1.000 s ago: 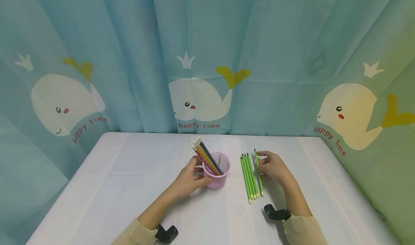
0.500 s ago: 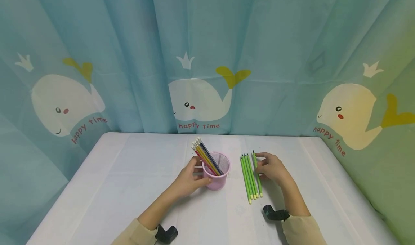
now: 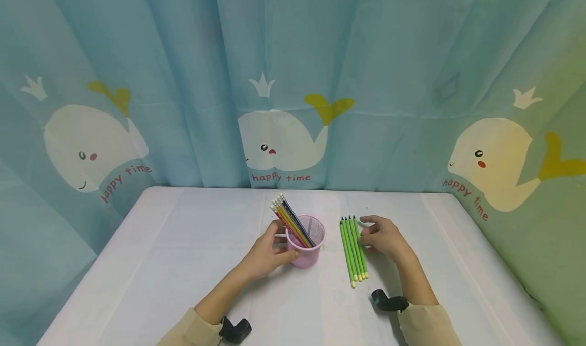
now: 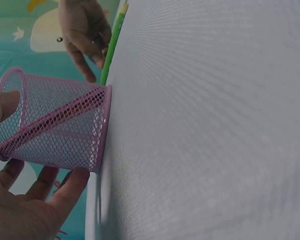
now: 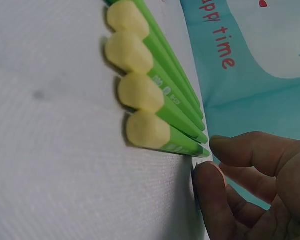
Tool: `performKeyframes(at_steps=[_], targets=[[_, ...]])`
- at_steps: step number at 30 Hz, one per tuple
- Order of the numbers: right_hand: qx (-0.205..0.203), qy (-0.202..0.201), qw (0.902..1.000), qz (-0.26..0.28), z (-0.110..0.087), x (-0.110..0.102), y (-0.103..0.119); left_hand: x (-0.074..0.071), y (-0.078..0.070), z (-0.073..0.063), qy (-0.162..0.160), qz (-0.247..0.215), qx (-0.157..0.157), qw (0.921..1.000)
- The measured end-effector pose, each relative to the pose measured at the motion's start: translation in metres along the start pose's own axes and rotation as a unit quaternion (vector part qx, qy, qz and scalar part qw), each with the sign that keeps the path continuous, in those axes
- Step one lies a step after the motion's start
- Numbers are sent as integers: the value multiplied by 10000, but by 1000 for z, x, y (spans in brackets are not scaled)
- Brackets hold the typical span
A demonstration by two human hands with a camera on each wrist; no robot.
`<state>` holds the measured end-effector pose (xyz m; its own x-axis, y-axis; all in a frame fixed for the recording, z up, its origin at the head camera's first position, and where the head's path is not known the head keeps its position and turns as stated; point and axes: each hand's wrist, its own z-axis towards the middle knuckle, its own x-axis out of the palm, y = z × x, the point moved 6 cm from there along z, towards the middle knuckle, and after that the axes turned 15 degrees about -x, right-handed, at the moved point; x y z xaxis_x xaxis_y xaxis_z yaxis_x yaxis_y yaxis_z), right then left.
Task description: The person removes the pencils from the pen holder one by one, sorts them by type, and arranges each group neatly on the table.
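My left hand point(image 3: 264, 257) holds a pink mesh pencil cup point(image 3: 308, 257) standing upright on the table, thumb at the near side and fingers round the left. Inside the cup lean pencils point(image 3: 293, 223) in red, yellow and dark colours, white eraser ends up. To its right, several green pencils point(image 3: 354, 249) lie side by side, dark tips away from me and pale yellow ends toward me. My right hand point(image 3: 383, 238) is beside the rightmost one, fingers loosely bent. In the right wrist view, the thumb and fingertips point(image 5: 210, 175) stand just off that pencil with nothing between them.
A white table point(image 3: 197, 234) spreads under everything. Behind it hangs a blue-green curtain point(image 3: 183, 107) with printed whales. A black wrist camera mount point(image 3: 235, 330) sits on the left wrist and another mount point(image 3: 389, 301) on the right.
The rightmost green pencil has slid left and now lies against the others in the row. My right hand moved slightly left with it, then came off it. The left hand and cup stayed put.
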<state>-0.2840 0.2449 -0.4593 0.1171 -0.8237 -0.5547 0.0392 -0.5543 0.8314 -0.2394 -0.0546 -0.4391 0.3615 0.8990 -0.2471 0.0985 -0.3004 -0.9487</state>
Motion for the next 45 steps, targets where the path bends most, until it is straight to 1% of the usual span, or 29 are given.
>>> performKeyframes(at_steps=[6, 9, 12, 16, 20, 23, 27, 31, 34, 37, 45], targets=[[32, 11, 9999, -133, 1, -2, 2, 0, 0, 1, -7, 16, 41, 10000], [-34, -44, 9999, -153, 1, -4, 6, -1, 0, 0, -28, 19, 32, 10000], [-279, -84, 9996, -15, 1, -5, 14, -1, 0, 0, -24, 16, 22, 10000], [-866, -2, 9959, 261, -1, -5, 29, 0, 0, 0, 9, 7, 32, 10000], [-1466, 133, 9877, 520, -3, -3, 43, 0, 0, -1, 31, -10, 49, 10000], [-1848, 280, 9790, 813, -2, 2, 52, 0, 0, -1, 25, -19, 49, 10000], [-2212, 581, 9658, 1219, -4, 14, 63, -1, 1, -1, 4, -19, 33, 10000], [-2457, 933, 9529, 1512, -7, 29, 72, 0, 1, 0, -4, -6, 31, 10000], [-2563, 1168, 9452, 1654, -8, 40, 75, 0, 0, 0, -5, -13, 39, 10000], [-2579, 1335, 9398, 1801, -8, 50, 76, -1, -2, 0, -15, -5, 39, 10000], [-2430, 1574, 9336, 2112, -8, 68, 75, 0, -1, 0, -30, 54, 5, 10000]])
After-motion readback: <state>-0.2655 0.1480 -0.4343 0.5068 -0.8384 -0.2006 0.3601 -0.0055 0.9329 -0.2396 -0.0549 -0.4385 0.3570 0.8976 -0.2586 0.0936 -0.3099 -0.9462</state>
